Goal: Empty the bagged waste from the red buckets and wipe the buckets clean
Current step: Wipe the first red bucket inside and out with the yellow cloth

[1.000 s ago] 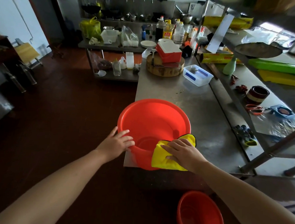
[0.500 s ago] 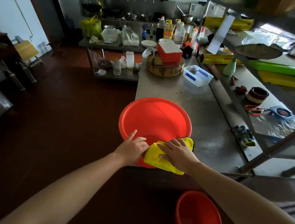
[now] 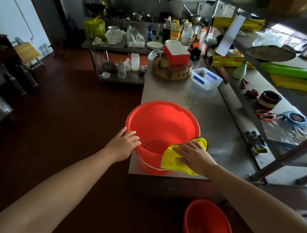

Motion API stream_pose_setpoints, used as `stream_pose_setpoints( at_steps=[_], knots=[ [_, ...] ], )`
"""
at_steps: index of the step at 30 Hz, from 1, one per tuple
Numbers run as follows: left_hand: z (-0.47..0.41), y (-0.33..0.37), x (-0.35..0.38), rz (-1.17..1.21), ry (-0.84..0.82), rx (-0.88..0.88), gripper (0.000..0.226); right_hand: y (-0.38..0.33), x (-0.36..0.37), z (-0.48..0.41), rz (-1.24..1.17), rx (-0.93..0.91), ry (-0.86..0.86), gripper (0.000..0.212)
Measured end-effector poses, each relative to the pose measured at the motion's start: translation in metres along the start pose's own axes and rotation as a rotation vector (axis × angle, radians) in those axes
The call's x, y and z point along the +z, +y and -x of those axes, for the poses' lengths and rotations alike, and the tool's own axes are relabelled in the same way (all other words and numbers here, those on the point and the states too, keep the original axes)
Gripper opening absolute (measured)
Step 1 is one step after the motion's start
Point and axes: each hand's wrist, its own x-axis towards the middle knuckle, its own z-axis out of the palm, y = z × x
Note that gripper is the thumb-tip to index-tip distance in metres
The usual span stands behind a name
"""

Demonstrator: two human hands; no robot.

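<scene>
At lower centre of the frame, on the near corner of the grey steel worktable [image 3: 193, 104]: one round red plastic bucket [image 3: 159, 120], upright and apparently empty (no bag visible inside). The left hand [image 3: 123, 143] curls its fingers over the near-left rim, and the right hand [image 3: 193, 156] lies flat, pressing a yellow cloth [image 3: 171, 163] against the near-right rim. Wiping should go best with the left hand bracing firmly, since the bucket sits at the table edge. At lower right, on the floor: second red plastic bucket [image 3: 206, 222], contents indistinct.
</scene>
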Motion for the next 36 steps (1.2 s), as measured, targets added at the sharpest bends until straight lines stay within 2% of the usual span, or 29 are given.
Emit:
stream_pose_setpoints(
  at_steps=[2, 4, 9, 14, 20, 22, 24, 27, 29, 31, 36],
  knots=[
    [0.001, 0.013, 0.004, 0.04, -0.038, 0.078, 0.061, -0.006, 0.003, 0.0, -0.002, 0.018, 0.026, 0.057],
    [-0.002, 0.029, 0.006, 0.104, -0.056, 0.117, 0.066, -0.013, 0.006, -0.001, -0.004, 0.027, 0.042, 0.054],
    [-0.012, 0.058, 0.007, 0.166, -0.003, 0.124, 0.045, -0.032, 0.011, -0.008, -0.009, 0.032, 0.026, 0.05],
    [-0.011, 0.035, 0.007, 0.175, 0.046, 0.138, 0.039, -0.021, 0.004, -0.006, 0.007, -0.046, 0.024, 0.053],
    [-0.003, -0.011, 0.001, 0.011, 0.024, -0.053, 0.036, -0.002, -0.005, 0.0, 0.008, -0.06, -0.004, 0.054],
    [-0.007, -0.003, -0.002, -0.007, 0.009, -0.089, 0.044, -0.006, -0.007, -0.003, -0.008, -0.014, 0.008, 0.053],
    [-0.01, 0.014, -0.003, -0.014, -0.001, -0.003, 0.054, -0.014, -0.006, -0.006, -0.008, 0.013, 0.023, 0.052],
    [-0.01, 0.046, 0.001, -0.033, 0.011, 0.188, 0.053, -0.027, -0.004, -0.007, -0.036, 0.03, 0.033, 0.049],
    [-0.01, 0.06, 0.005, 0.019, 0.032, 0.204, 0.054, -0.031, -0.003, -0.004, -0.043, 0.021, 0.017, 0.049],
    [-0.01, 0.062, 0.003, 0.052, 0.046, 0.208, 0.043, -0.029, -0.005, 0.001, -0.027, -0.004, -0.006, 0.05],
    [-0.004, 0.032, -0.001, -0.033, 0.079, 0.226, 0.037, -0.007, -0.014, 0.012, -0.05, -0.006, -0.047, 0.051]
  ],
)
